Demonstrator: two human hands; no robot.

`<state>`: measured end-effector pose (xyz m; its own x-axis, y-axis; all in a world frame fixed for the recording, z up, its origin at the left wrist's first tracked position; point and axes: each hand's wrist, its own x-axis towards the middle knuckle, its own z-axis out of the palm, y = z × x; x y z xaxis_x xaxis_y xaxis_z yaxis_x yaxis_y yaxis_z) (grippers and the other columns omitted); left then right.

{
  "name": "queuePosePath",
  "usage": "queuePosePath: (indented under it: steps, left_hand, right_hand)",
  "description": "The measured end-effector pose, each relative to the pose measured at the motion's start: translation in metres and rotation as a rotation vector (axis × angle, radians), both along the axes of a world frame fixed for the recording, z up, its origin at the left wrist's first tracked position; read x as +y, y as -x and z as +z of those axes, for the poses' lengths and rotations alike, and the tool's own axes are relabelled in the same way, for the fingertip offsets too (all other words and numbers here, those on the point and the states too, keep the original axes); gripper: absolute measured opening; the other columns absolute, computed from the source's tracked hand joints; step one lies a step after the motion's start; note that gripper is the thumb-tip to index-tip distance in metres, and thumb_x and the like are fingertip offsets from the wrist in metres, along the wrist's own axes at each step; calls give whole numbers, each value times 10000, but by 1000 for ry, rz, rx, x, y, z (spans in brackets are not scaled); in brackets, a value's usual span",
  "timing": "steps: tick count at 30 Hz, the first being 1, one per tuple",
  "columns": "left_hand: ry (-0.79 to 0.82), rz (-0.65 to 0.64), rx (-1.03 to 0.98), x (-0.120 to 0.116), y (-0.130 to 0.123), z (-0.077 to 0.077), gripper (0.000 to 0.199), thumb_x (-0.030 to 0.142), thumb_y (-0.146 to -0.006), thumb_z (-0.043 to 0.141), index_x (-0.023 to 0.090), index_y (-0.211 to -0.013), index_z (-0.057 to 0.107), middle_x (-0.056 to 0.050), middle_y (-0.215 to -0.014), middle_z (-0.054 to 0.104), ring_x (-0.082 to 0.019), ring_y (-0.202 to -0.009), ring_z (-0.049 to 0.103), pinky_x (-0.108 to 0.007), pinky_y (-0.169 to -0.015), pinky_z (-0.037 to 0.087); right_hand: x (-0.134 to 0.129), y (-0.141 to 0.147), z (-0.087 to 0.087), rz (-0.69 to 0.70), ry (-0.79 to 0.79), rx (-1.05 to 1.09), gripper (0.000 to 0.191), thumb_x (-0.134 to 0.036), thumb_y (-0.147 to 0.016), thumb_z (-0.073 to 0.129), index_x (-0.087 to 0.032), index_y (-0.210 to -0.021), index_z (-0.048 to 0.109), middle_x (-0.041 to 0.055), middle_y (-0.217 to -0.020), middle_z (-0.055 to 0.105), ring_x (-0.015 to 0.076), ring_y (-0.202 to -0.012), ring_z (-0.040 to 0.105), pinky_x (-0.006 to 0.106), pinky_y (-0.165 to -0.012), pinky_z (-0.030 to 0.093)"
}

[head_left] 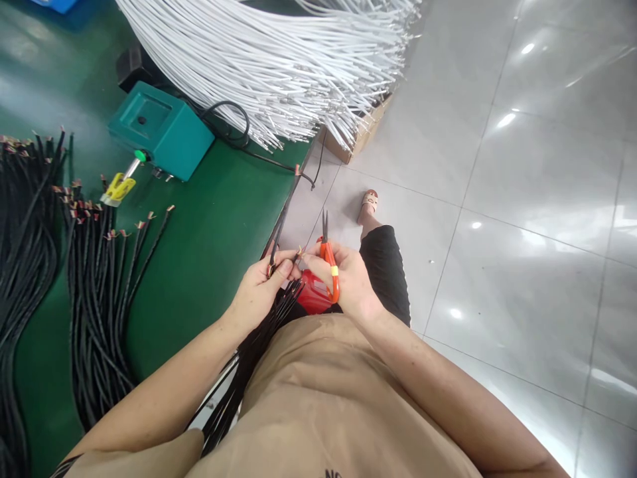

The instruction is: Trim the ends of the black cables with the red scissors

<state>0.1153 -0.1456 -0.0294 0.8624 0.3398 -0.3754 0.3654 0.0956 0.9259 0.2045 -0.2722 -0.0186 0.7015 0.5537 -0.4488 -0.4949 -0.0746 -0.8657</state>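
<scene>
My left hand (263, 282) pinches a black cable (294, 260) near its stripped end, where small coloured wires stick out. Another black cable runs up past my left fingers toward the table edge. In my right hand (351, 275) is a pair of scissors (328, 262) with orange handles, its dark blades pointing up and away from me. My right thumb and fingertip meet at the bare wires of the cable. A bundle of black cables (249, 358) lies across my lap below my left hand. Under the hands sits a red object (314, 292), partly covered.
On the green table (219, 219) stand a teal box-shaped device (162, 129) with a yellow-tipped part (118, 189) and piles of black cables (94, 299). A large bundle of white cables (279, 60) overhangs the table edge above a cardboard box (371, 129). Grey tiled floor (522, 265) lies right.
</scene>
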Motion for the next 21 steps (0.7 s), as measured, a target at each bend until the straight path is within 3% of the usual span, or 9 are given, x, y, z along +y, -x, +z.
queuePosePath:
  steps: [6, 15, 18, 21]
  left_hand:
    - [295, 120, -3, -3, 0, -5, 259, 328, -825, 640, 193, -1042, 690, 15, -735, 587, -84, -683, 511, -201, -675, 426]
    - [432, 176, 20, -4, -3, -3, 254, 297, -778, 695, 183, -1004, 714, 8, -718, 617, -81, -649, 544, -204, -657, 460]
    - [431, 201, 19, -4, -3, -4, 260, 300, -788, 685, 185, -1018, 715, -29, -823, 681, -116, -759, 608, -245, -761, 484]
    - [439, 210, 5, -2, -5, -3, 273, 311, -818, 647, 184, -1051, 710, -83, -1092, 688, -185, -1026, 611, -314, -937, 451]
  right_hand:
    - [1, 6, -5, -3, -29, 45, 106, -269, -667, 629, -181, -717, 596, 5, -694, 644, 148, -674, 597, 285, -663, 480]
    - [2, 7, -6, -13, -8, 72, 134, -280, -664, 643, -181, -740, 593, -1, -679, 608, 138, -648, 564, 277, -644, 469]
    - [-1, 6, -6, -4, -7, 53, 137, -306, -690, 638, -182, -722, 592, -11, -663, 591, 125, -620, 540, 269, -627, 452]
    - [-6, 4, -6, -102, 71, -67, 127, -314, -725, 627, -188, -730, 607, -25, -664, 567, 106, -600, 496, 259, -625, 431]
